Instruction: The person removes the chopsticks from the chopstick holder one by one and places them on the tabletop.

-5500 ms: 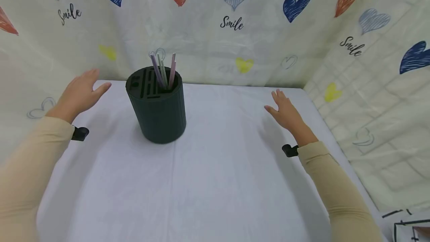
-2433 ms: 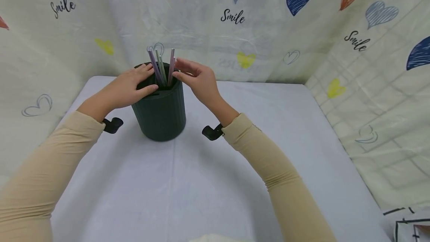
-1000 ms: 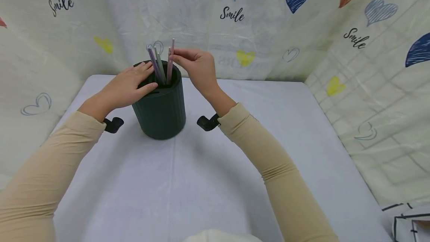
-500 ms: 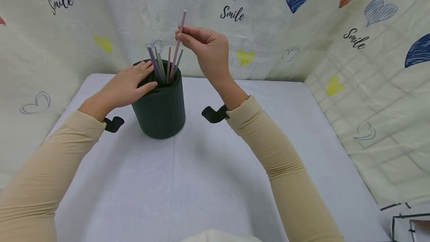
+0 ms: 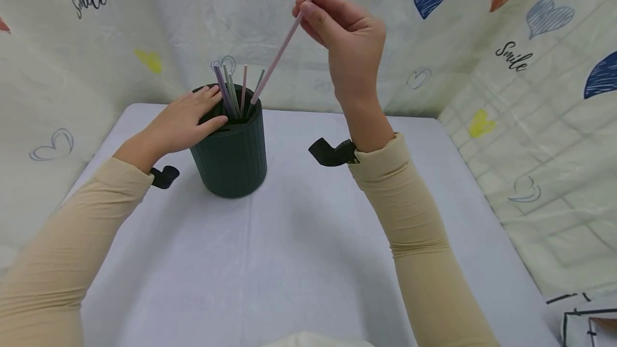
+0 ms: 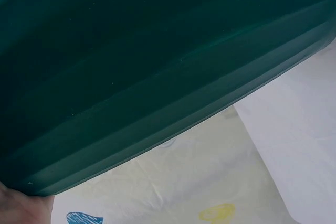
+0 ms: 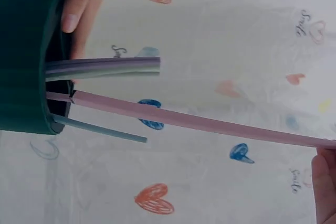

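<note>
A dark green ribbed holder (image 5: 230, 162) with slots in its top stands upright on the table. My left hand (image 5: 180, 125) rests on its top with fingers extended; in the left wrist view the holder's wall (image 6: 157, 77) fills most of the picture. Between thumb and fingertips, my right hand (image 5: 354, 42) pinches a pink straw (image 5: 289, 36), raised and tilted up to the right. The straw's lower end is at the holder's mouth in the right wrist view, where the pink straw (image 7: 199, 123) spans the picture. Several purple, green, pink and bluish straws (image 5: 230, 90) stand inside.
A white cloth covers the table (image 5: 289, 261). Behind and to the right hangs a pale curtain (image 5: 299, 84) printed with hearts and "Smile". Both wrists carry small black camera mounts (image 5: 332, 152). A black-lined patterned item (image 5: 590, 331) shows at the bottom right.
Both hands came to the holder from the table's sides. My right hand then pinched the pink straw and drew it upward and to the right. The left hand has stayed on the holder lately.
</note>
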{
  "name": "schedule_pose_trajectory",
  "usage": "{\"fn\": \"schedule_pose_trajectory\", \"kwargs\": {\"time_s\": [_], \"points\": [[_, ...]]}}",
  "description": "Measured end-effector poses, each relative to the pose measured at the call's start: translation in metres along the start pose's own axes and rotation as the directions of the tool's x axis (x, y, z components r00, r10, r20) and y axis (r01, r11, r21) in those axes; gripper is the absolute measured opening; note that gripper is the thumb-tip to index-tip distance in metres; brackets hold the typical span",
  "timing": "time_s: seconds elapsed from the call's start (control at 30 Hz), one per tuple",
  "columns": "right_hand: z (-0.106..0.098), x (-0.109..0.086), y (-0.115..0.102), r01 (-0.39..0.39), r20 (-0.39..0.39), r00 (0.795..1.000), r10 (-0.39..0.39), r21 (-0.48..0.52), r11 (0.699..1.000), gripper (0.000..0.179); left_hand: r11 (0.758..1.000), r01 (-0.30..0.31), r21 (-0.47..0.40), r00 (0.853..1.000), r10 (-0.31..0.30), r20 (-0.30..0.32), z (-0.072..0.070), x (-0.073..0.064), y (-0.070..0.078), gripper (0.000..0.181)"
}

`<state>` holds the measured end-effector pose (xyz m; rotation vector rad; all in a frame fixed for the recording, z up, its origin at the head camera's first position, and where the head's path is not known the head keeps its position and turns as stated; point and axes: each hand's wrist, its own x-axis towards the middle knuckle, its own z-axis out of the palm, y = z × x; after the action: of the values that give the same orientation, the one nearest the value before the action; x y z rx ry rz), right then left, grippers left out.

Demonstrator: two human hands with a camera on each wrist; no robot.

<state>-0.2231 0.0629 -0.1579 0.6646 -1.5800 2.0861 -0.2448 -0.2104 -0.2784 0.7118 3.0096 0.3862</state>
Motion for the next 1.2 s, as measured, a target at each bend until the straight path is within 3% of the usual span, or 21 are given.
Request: {"fn": "schedule_pose_trajectory", "kwargs": {"time_s": [0.27, 0.43, 0.53, 0.87, 1.2], "points": [[-0.023, 0.002, -0.009, -0.035, -0.030, 0.999, 0.035, 0.001, 0.999, 0.020, 1.000, 0.000, 0.001, 1.000, 0.000, 0.000, -0.001, 0.001, 0.001, 0.072], [-0.038, 0.001, 0.007, -0.123, 0.002, 0.992, 0.124, -0.034, 0.992, 0.022, 1.000, -0.001, 0.008, 1.000, 0.001, -0.006, -0.002, 0.001, 0.002, 0.072], [-0.048, 0.000, 0.025, -0.208, 0.023, 0.978, 0.209, -0.046, 0.977, 0.024, 1.000, -0.001, 0.016, 1.000, 0.001, -0.004, 0.000, 0.001, 0.001, 0.072], [-0.072, -0.011, 0.075, -0.446, 0.043, 0.890, 0.454, -0.127, 0.886, 0.021, 1.000, -0.006, 0.007, 1.000, 0.006, -0.015, 0.004, 0.001, -0.001, 0.071], [-0.081, -0.028, 0.113, -0.645, 0.065, 0.749, 0.659, -0.158, 0.748, 0.022, 1.000, 0.009, 0.012, 1.000, -0.009, -0.010, 0.002, 0.000, 0.001, 0.071]]}}
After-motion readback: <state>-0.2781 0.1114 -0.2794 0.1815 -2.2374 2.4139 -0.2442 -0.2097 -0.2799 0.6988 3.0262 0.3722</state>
